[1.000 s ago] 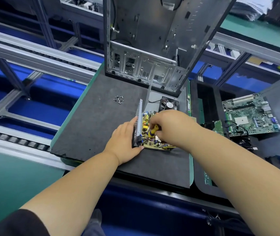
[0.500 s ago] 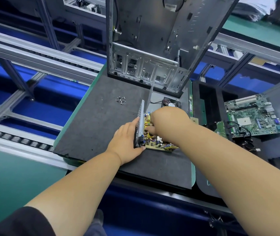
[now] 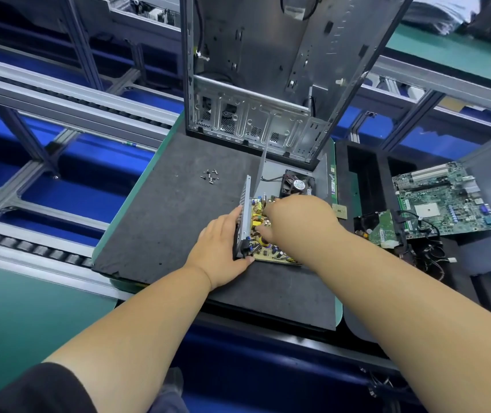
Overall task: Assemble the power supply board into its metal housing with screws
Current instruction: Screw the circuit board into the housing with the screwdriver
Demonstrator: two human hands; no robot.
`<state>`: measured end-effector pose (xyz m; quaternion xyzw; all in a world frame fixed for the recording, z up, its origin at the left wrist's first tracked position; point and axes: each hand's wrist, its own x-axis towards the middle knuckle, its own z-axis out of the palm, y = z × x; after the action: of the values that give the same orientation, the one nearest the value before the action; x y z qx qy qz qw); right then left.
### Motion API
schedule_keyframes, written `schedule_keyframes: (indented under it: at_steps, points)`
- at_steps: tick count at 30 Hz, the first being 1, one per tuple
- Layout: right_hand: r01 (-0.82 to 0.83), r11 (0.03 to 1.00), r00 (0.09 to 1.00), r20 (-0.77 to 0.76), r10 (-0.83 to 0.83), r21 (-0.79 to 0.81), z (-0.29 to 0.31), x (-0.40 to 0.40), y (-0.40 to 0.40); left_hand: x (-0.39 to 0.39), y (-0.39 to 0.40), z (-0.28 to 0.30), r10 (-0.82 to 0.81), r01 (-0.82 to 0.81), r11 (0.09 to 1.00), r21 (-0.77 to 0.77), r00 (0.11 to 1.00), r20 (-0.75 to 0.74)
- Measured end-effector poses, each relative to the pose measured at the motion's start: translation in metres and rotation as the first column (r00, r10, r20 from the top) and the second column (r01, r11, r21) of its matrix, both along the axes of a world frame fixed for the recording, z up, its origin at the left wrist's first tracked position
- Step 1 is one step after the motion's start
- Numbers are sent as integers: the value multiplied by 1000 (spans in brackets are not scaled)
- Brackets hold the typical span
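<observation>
The yellow power supply board (image 3: 263,252) lies inside its grey metal housing (image 3: 246,214) on the black mat (image 3: 163,228). My left hand (image 3: 220,248) holds the housing's upright left wall, fingers along the outside and thumb round the near corner. My right hand (image 3: 297,222) is over the board with its fingers curled down onto it; the yellow-and-black screwdriver it grips is hidden under the hand. A small black fan (image 3: 295,184) sits at the housing's far end. Several loose screws (image 3: 210,175) lie on the mat to the far left.
An open computer case (image 3: 268,84) stands upright at the mat's far edge. To the right a black foam tray (image 3: 363,180) holds a green motherboard (image 3: 444,201) and cables. Conveyor rails (image 3: 59,105) run along the left.
My right hand has rolled forward over the board, so the screwdriver handle seen a second ago is now covered. My left hand has stayed on the housing wall.
</observation>
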<state>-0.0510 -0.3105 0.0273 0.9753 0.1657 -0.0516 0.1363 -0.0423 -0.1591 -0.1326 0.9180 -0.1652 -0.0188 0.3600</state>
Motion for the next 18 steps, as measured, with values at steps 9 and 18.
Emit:
schedule_keyframes:
  at_steps: [9, 18]
  points:
    - [61, 946, 997, -73, -40, 318, 3, -5, -2, -1, 0, 1, -3, 3, 1000, -15, 1000, 6]
    - [146, 989, 982, 116, -147, 22, -8, 4, -4, -1, 0, 1, -8, 8, 1000, -10, 1000, 3]
